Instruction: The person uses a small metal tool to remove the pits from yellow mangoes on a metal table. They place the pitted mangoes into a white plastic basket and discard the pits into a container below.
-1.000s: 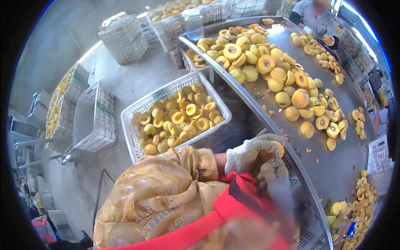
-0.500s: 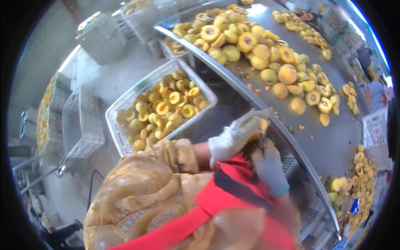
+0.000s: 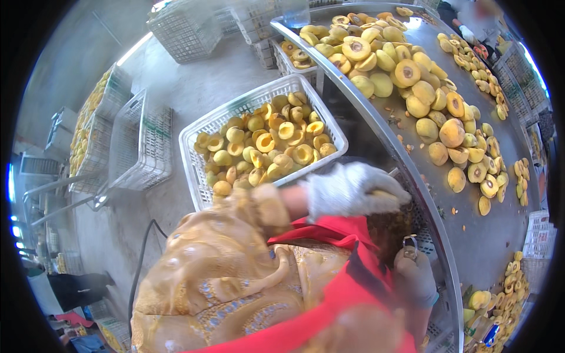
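My left hand (image 3: pixel 356 191), in a white glove, reaches across in front of me with its fingers closed. A yellowish sliver of a peach half (image 3: pixel 385 195) shows between thumb and fingers; most of it is hidden. Lower and to the right, my right hand (image 3: pixel 415 275), gloved and somewhat blurred, grips a small metal pitting tool with a looped end (image 3: pixel 410 242) pointing up. Between the hands and below them lies a dark brown mass (image 3: pixel 388 235), perhaps peach pits. Beside my left forearm stands a white crate (image 3: pixel 194 170) of pitted peach halves (image 3: pixel 265 141).
A metal table (image 3: pixel 406 167) with a raised rim runs along my right, heaped with cut peaches (image 3: pixel 424 94). More halves (image 3: pixel 509 294) lie at its near right. White crates (image 3: pixel 141 144) stand on the floor to the left. Another person's gloved hand (image 3: pixel 469 34) shows at the far side.
My hands have come apart: the right one with the tool has dropped lower, away from the peach half in my left. The whole view has swung, shifting the crate and table rightward.
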The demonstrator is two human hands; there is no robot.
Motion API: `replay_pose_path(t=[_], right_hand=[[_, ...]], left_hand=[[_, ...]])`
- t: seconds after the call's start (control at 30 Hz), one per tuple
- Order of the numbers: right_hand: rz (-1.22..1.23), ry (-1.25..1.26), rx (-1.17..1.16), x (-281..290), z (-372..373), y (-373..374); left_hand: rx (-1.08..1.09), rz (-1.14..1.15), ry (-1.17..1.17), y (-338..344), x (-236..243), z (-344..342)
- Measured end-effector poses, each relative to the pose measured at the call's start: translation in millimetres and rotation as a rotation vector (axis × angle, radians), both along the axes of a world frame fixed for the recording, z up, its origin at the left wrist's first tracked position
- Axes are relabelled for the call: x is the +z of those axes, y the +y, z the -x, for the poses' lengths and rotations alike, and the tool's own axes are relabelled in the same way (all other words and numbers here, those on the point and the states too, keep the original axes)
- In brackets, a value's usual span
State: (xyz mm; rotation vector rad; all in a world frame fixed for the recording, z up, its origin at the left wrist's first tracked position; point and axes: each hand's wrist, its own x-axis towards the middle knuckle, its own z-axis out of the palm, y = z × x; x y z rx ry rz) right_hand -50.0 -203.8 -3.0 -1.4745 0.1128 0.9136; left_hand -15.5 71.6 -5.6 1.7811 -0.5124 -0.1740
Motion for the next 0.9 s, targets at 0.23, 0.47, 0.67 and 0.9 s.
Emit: replay_pose_path(t=[0.23, 0.47, 0.67, 0.9], right_hand=[[0.219, -0.107, -0.272, 11.5, 22.5, -23.1], [0.124, -0.046, -0.232, 11.6, 19.4, -16.0], [0.053, 0.041, -0.298, 4.4, 29.5, -30.8], [-0.075, -0.125, -0.412, 41.5, 6.3, -9.4]], left_hand=[[0.557, -0.712, -0.254, 103.4, 6.3, -57.6], [0.505, -1.307, -0.038, 54.7, 1.0, -194.5], [0.649, -1.037, -0.089, 47.8, -14.0, -200.3], [-0.228, 1.308, 0.468, -13.2, -20.5, -104.5]])
